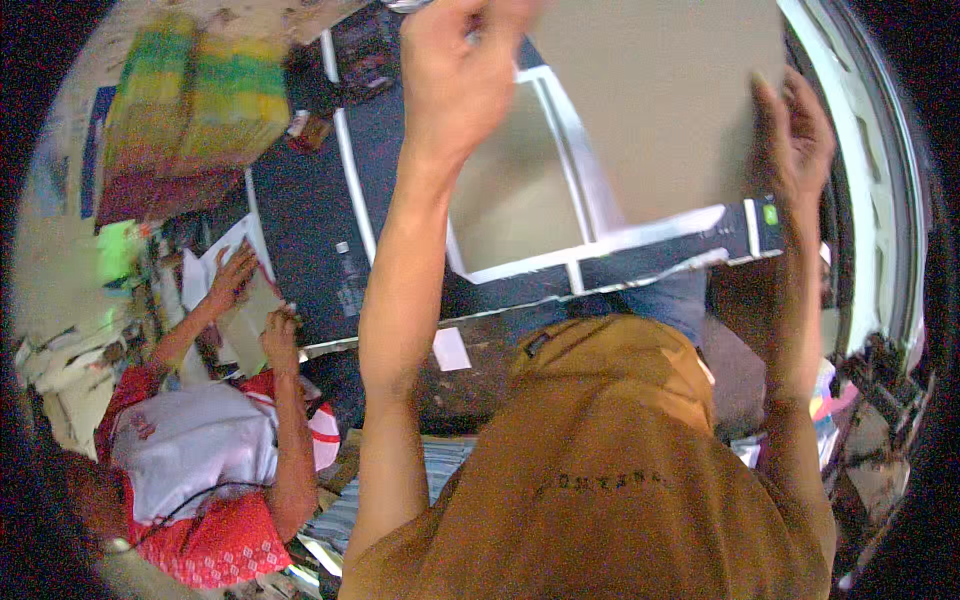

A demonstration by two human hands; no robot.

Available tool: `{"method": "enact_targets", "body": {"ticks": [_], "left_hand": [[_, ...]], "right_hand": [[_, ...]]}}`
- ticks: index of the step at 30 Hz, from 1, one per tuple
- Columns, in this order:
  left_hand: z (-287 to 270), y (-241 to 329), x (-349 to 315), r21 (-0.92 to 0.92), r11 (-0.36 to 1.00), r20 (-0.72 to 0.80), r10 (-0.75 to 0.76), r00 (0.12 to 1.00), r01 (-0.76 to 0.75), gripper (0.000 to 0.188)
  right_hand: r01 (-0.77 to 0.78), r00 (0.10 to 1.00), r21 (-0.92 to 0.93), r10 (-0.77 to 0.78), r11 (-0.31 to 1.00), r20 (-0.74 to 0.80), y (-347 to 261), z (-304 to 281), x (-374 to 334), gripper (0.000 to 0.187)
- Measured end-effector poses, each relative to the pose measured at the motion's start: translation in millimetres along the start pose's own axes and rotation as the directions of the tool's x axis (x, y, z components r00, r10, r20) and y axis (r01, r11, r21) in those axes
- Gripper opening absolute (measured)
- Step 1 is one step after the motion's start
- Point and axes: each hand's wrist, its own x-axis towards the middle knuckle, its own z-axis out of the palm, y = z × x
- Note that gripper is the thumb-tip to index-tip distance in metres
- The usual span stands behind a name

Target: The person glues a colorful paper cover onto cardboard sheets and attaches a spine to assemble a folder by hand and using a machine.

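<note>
My left hand [465,75] is raised at the top of the view, fingers curled in and partly cut off by the edge. What it holds, if anything, I cannot make out; a shiny metallic piece [405,4] shows just beside it. My right hand [800,140] hovers at the right side of a large plain grey-brown sheet [665,100], its fingers apart and nothing visible between them. Beneath that sheet lies a dark printed sheet [300,235] with white strips and a white-framed grey-brown rectangle [525,185].
Yellow-and-green stacks [235,100] stand at the far left. Nearer on that side, a co-worker in a red and white shirt [195,460] has both hands over papers [245,325]. A white ribbed frame [865,180] runs along the right. A small white paper [452,348] lies below the table edge.
</note>
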Motion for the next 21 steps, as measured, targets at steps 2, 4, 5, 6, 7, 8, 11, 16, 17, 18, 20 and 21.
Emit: {"method": "enact_targets", "body": {"ticks": [2,4,5,6,7,8,11,16,17,18,20,21], "left_hand": [[16,-26,-34,-0.006,0.978,-0.104,-0.21,0.972,0.211,0.068],[41,-66,-80,0.436,0.899,0.021,-0.041,0.999,0.028,0.077],[49,-75,-103,0.55,0.834,0.132,-0.03,0.991,-0.048,0.08],[58,-82,-118,0.64,0.755,0.247,-0.031,0.968,-0.14,0.083],[61,-87,-131,0.636,0.755,0.325,-0.069,0.943,-0.163,0.093],[62,-90,-138,0.643,0.747,0.355,-0.093,0.93,-0.171,0.096],[61,-102,-151,0.664,0.722,0.423,-0.147,0.894,-0.195,0.104],[64,-107,-156,0.7,0.688,0.418,-0.176,0.891,-0.192,0.107],[65,-107,-156,0.697,0.69,0.418,-0.17,0.892,-0.195,0.107],[66,-108,-156,0.695,0.691,0.417,-0.165,0.894,-0.197,0.106],[66,-108,-156,0.687,0.699,0.416,-0.156,0.896,-0.197,0.106],[66,-109,-156,0.68,0.707,0.416,-0.154,0.896,-0.194,0.106]], "right_hand": [[-0.187,0.982,-0.03,0.187,0.982,0.014,1,10,-7,0.038],[-0.309,0.948,0.053,0.312,0.95,-0.056,22,-4,-12,0.039],[-0.36,0.925,0.04,0.362,0.932,-0.116,30,-8,-17,0.042],[-0.378,0.917,-0.014,0.373,0.926,-0.14,36,-20,-20,0.046],[-0.411,0.904,-0.025,0.404,0.911,-0.14,36,-26,-23,0.047],[-0.45,0.885,-0.028,0.442,0.893,-0.146,37,-29,-27,0.048],[-0.462,0.877,0.068,0.467,0.884,-0.11,43,-32,-36,0.044],[-0.488,0.867,0.011,0.486,0.873,-0.106,44,-27,-40,0.044],[-0.491,0.867,0.002,0.488,0.871,-0.102,46,-26,-39,0.044],[-0.481,0.874,-0.008,0.478,0.877,-0.087,50,-27,-39,0.044],[-0.458,0.888,-0.025,0.457,0.888,-0.053,58,-25,-38,0.045],[-0.466,0.884,-0.022,0.464,0.885,-0.053,62,-23,-39,0.051]]}}
